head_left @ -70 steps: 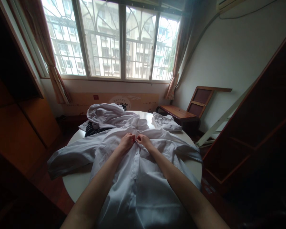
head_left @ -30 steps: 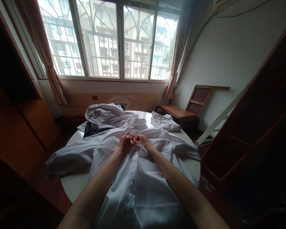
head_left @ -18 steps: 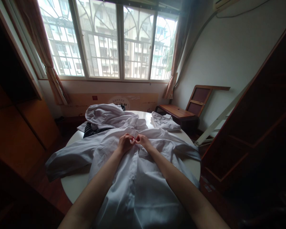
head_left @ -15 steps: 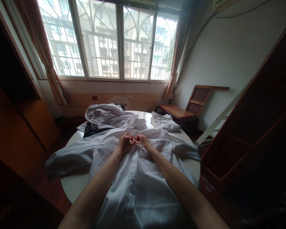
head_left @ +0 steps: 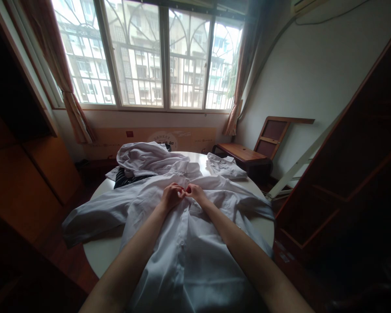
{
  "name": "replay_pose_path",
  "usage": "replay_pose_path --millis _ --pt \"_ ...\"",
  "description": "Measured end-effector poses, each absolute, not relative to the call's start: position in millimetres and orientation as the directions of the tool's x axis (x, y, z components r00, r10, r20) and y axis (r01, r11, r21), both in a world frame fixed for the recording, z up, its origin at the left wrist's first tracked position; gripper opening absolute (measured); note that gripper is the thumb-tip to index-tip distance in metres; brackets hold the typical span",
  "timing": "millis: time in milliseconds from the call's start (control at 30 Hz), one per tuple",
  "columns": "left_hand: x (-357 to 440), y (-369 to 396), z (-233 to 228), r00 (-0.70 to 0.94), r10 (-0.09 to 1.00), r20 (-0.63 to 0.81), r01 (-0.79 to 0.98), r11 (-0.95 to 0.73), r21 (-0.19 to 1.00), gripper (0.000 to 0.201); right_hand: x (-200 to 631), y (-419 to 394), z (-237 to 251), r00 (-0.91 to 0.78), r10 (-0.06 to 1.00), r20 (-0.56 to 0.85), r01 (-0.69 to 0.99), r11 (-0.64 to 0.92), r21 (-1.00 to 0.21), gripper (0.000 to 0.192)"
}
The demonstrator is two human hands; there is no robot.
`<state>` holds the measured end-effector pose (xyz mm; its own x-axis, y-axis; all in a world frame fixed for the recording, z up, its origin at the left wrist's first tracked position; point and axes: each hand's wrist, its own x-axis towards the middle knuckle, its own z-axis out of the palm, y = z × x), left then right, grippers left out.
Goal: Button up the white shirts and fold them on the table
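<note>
A white button-up shirt (head_left: 163, 243) lies front side up, its collar at the far end and its sleeves spread to both sides. My left hand (head_left: 173, 195) pinches the front placket a little below the collar. Fingertip to fingertip with it, my right hand (head_left: 195, 192) is closed on the other side of the same spot. Whatever small part sits between the fingers, perhaps a button, is too small to make out. Lower on the placket a button (head_left: 182, 243) shows.
The shirt covers much of a round white table (head_left: 99, 254). Heaped white clothing (head_left: 143, 157) over a black striped cloth (head_left: 125, 177) is at the back left, and a folded white garment (head_left: 226, 165) at the back right. A wooden chair (head_left: 244, 152) stands behind.
Almost nothing differs. Both hands stay at the same place on the placket, with at most a slight shift of the fingers.
</note>
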<state>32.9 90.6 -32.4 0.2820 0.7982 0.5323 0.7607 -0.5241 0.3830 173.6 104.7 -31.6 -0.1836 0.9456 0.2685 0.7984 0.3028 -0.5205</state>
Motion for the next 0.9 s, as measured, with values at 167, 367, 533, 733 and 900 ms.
replay_pose_path --millis 167,367,533,733,900 --pt "32.7 91.5 -32.7 0.286 0.786 0.548 0.751 -0.540 0.381 0.016 173.7 107.4 -34.0 -0.189 0.944 0.270 0.799 0.308 -0.517 0.015" --pt "32.8 91.5 -30.8 0.295 0.795 0.530 0.746 -0.538 0.392 0.014 174.0 106.0 -33.5 -0.192 0.939 0.286 0.787 0.321 -0.526 0.013" --pt "32.0 92.9 -32.0 0.294 0.793 0.534 0.749 -0.538 0.387 0.016 174.5 103.6 -30.9 -0.202 0.936 0.288 0.781 0.332 -0.530 0.008" --pt "29.8 97.9 -37.7 0.292 0.787 0.543 0.711 -0.558 0.427 0.017 175.0 104.2 -31.8 -0.204 0.936 0.287 0.768 0.335 -0.546 0.007" --pt "30.6 102.4 -42.4 0.280 0.782 0.557 0.713 -0.558 0.425 0.011 175.3 103.9 -31.9 -0.221 0.927 0.302 0.752 0.359 -0.553 0.005"
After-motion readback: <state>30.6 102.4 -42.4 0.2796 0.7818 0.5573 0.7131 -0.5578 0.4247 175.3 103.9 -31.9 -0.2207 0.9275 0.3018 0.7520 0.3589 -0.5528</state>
